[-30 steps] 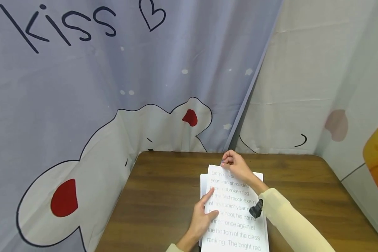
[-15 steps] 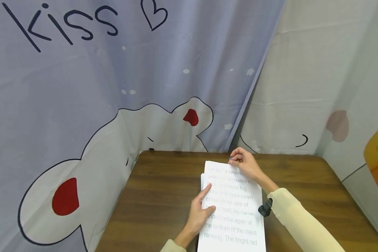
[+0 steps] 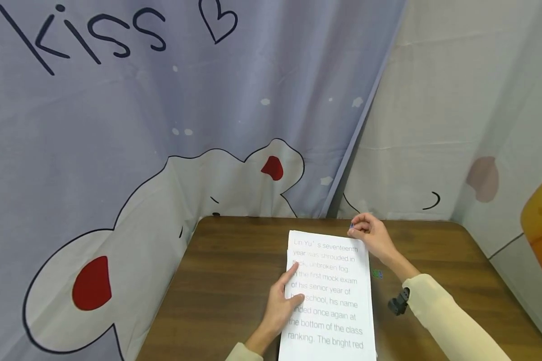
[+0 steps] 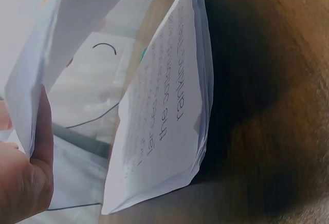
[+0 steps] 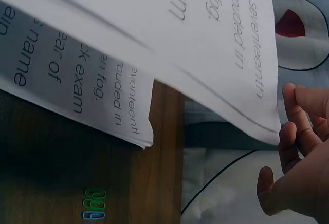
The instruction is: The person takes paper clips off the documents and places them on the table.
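Observation:
My left hand point(image 3: 277, 306) grips the left edge of raised printed sheets point(image 3: 327, 301), its thumb and a finger lying over their front. In the left wrist view the raised sheets' edge point(image 4: 31, 90) sits between the thumb and fingers. Beneath them, a second printed stack point(image 4: 164, 95) rests on the table. My right hand point(image 3: 375, 240) is by the sheets' top right corner. Its fingertips pinch a tiny blue piece point(image 3: 351, 226), seemingly a paper clip. In the right wrist view the right fingers point(image 5: 303, 131) are beside the sheet's corner; the blue piece is hidden there.
Green and blue paper clips point(image 5: 94, 203) lie on the brown wooden table point(image 3: 235, 271), right of the sheets. A printed curtain point(image 3: 235, 100) hangs behind the table's far edge. A black wrist device point(image 3: 398, 302) is on the right sleeve.
My right hand has moved right, from over the sheets' top edge to their right corner. The raised sheets have shifted left with the left hand. Paper clips on the table have come into view.

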A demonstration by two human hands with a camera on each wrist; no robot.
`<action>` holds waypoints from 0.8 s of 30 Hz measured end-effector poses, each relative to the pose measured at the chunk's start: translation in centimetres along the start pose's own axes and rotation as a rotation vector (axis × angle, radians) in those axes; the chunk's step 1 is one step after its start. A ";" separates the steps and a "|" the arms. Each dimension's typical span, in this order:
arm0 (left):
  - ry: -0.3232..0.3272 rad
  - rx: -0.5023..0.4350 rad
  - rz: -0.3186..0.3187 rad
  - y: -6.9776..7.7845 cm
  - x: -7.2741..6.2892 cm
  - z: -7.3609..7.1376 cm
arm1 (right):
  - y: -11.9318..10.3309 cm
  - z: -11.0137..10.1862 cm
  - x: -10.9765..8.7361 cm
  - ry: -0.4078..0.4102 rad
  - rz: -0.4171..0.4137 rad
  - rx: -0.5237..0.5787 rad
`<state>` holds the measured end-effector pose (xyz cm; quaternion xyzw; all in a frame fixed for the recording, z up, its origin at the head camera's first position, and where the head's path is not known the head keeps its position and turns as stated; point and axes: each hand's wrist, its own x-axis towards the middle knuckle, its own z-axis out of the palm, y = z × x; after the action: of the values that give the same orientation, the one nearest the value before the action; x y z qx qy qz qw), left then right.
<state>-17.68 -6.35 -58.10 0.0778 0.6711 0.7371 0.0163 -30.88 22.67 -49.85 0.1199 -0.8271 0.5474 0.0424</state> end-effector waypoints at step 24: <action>0.028 0.034 0.021 0.3 0.2 -1.7 | 5.7 -4.7 -3.1 0.040 0.004 -0.163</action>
<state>-18.05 -8.00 -57.89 0.0750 0.6827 0.7268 -0.0022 -29.57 29.57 -53.76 0.1033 -0.8682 0.4806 0.0673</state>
